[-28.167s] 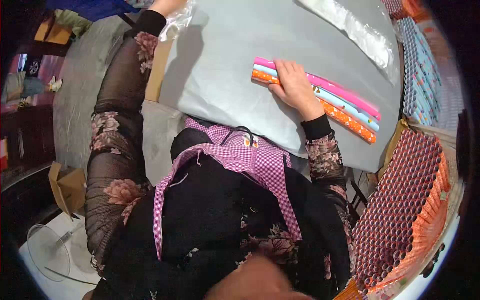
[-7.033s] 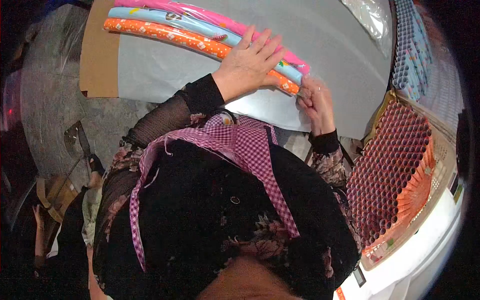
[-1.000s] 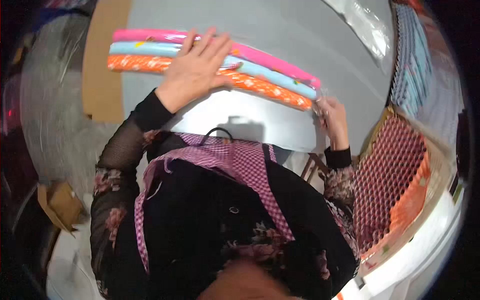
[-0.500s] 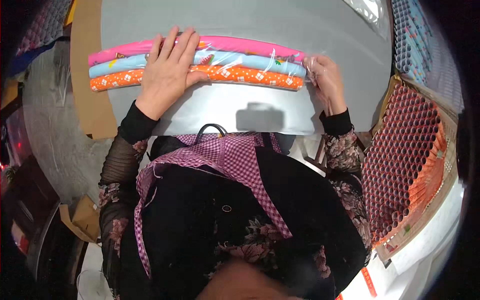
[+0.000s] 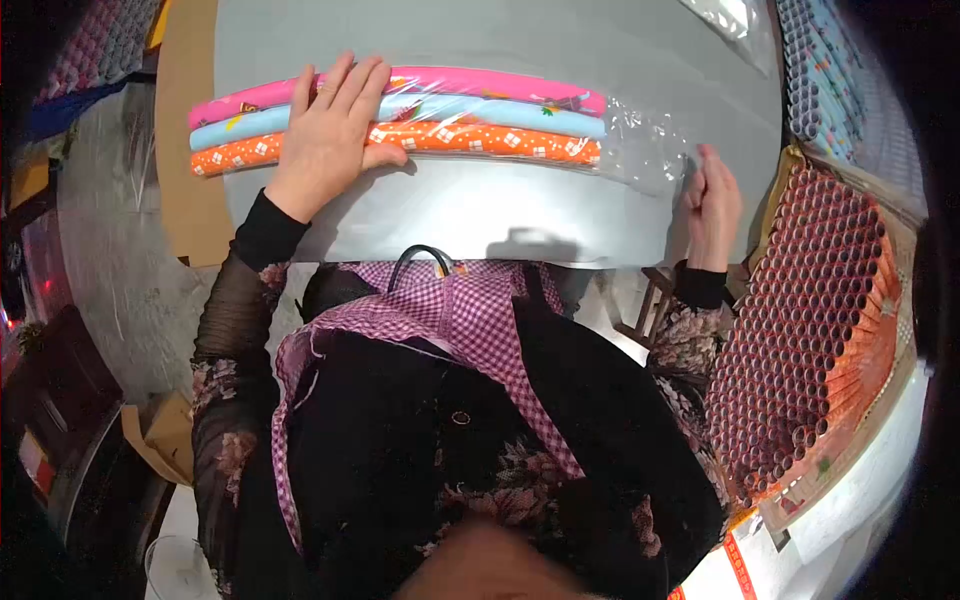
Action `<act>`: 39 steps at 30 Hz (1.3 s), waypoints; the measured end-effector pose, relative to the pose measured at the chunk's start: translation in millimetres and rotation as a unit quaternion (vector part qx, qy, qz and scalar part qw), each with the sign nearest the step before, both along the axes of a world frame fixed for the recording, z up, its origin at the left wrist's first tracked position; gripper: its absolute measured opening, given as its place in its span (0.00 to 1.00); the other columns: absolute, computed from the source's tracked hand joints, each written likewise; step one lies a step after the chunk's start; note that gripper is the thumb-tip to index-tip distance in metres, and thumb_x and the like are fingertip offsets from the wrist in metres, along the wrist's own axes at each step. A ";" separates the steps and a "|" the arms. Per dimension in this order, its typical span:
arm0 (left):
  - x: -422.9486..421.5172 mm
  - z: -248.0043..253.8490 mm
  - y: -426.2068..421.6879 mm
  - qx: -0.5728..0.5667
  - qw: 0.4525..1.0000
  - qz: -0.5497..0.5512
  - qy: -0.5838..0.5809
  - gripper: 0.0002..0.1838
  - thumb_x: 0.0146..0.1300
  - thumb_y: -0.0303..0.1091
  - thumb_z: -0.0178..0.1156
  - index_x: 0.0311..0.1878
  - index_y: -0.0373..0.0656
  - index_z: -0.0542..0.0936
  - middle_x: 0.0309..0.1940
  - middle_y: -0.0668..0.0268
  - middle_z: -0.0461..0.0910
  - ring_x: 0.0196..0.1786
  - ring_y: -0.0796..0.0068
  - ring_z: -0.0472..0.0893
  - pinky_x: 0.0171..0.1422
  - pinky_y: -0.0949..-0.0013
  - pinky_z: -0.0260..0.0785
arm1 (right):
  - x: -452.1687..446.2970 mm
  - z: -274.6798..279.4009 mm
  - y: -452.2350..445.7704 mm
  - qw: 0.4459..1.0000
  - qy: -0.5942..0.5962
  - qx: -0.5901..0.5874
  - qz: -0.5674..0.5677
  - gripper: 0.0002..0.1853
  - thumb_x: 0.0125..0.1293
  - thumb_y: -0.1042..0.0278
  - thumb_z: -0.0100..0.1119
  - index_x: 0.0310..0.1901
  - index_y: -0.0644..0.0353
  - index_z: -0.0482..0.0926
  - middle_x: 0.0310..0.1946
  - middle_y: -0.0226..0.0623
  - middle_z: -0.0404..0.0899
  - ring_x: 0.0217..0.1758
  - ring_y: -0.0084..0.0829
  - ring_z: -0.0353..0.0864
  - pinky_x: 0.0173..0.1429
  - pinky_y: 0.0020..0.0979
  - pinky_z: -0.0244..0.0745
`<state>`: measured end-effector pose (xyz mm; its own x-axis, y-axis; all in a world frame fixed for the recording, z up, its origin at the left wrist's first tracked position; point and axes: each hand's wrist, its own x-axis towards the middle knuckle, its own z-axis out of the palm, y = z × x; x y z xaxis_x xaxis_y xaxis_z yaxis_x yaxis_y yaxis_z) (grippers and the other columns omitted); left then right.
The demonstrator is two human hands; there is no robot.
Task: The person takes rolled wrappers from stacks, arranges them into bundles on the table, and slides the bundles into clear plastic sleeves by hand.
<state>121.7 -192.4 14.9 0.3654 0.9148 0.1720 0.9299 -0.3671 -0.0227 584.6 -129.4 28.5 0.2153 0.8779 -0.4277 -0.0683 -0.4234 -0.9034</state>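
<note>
Three long printed rolls lie side by side in a clear plastic sleeve [image 5: 640, 140]: a pink roll [image 5: 450, 78] at the back, a light blue roll [image 5: 470, 108] in the middle, and an orange roll [image 5: 480, 139] with white shapes in front. My left hand [image 5: 325, 145] is flat across the rolls left of their middle, fingers stretched and thumb out. Beyond the rolls' right ends, the loose sleeve end spreads flat on the grey tabletop [image 5: 400, 205]. My right hand [image 5: 714, 205] is just right of that end, apart from it, fingers loosely bent and holding nothing visible.
Brown cardboard [image 5: 185, 150] edges the table's left side. Another clear plastic piece [image 5: 735, 25] lies at the back right. To the right stand a large stack of red-orange rolls [image 5: 810, 320] and a bundle of blue rolls [image 5: 825, 80]. A cardboard box [image 5: 165, 440] is low on the left.
My right hand has let go of the sleeve's end and moved right, leaving the plastic spread out. My left hand stays pressed on the rolls.
</note>
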 end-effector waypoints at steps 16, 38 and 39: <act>-2.1 -4.5 -4.8 -0.026 0.999 0.031 0.000 0.55 0.55 0.73 0.55 0.75 0.40 0.61 0.76 0.57 0.60 0.79 0.53 0.58 0.79 0.41 0.46 | -78.7 -26.1 26.6 0.627 -0.492 0.317 0.514 0.44 0.55 0.69 0.71 0.71 0.71 0.58 0.58 0.59 0.73 0.60 0.57 0.74 0.62 0.47 0.72; 29.7 32.6 -73.9 0.207 0.952 0.026 -0.225 0.32 0.60 0.49 0.65 0.65 0.43 0.74 0.72 0.62 0.67 0.77 0.55 0.60 0.77 0.40 0.49 | -71.6 18.6 -60.0 0.803 0.169 -0.428 0.378 0.05 0.63 0.74 0.53 0.38 0.66 0.75 0.17 0.24 0.66 0.14 0.17 0.61 0.18 0.22 0.56; 34.1 29.2 -74.7 0.194 0.955 0.019 -0.226 0.32 0.60 0.48 0.65 0.65 0.43 0.75 0.71 0.62 0.68 0.77 0.55 0.60 0.78 0.40 0.49 | -74.6 17.9 -65.1 0.786 0.208 -0.433 0.389 0.03 0.64 0.73 0.51 0.35 0.63 0.72 0.16 0.22 0.62 0.13 0.17 0.57 0.18 0.23 0.54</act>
